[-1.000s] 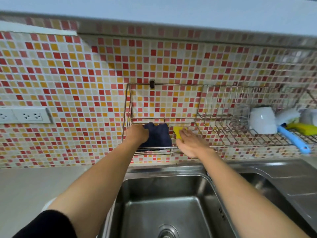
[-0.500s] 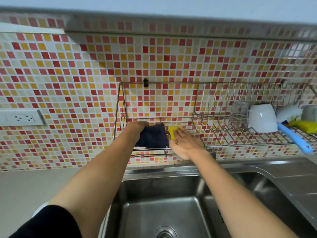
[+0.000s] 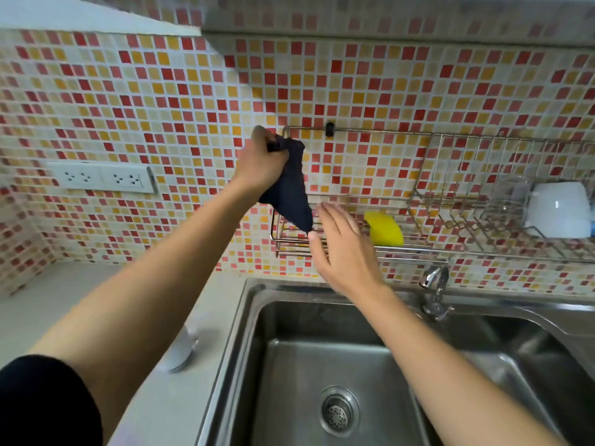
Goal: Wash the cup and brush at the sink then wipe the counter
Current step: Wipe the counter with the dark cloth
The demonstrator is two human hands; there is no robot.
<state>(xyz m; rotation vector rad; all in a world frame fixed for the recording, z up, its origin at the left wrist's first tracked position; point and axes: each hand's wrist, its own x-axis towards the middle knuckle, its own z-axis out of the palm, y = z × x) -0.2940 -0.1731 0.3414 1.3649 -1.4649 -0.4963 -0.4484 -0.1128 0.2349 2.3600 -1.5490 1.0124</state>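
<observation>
Two hands are at the wire rack (image 3: 450, 251). Left hand (image 3: 260, 162) grips the dark cloth (image 3: 291, 194) at its top, fingers curled round it; the cloth hangs over the rack's left end. Right hand (image 3: 344, 252) is flat, fingers straight and slightly spread, near the cloth's tip. White cup (image 3: 558, 209) rests on the rack, far right.

A yellow oval sponge (image 3: 384, 232) lies on the steel wire wall rack (image 3: 291, 244), a clear drinking glass (image 3: 508, 201) further right. A white double wall socket (image 3: 99, 178) sits on red-and-yellow mosaic tiles (image 3: 161, 91).
</observation>
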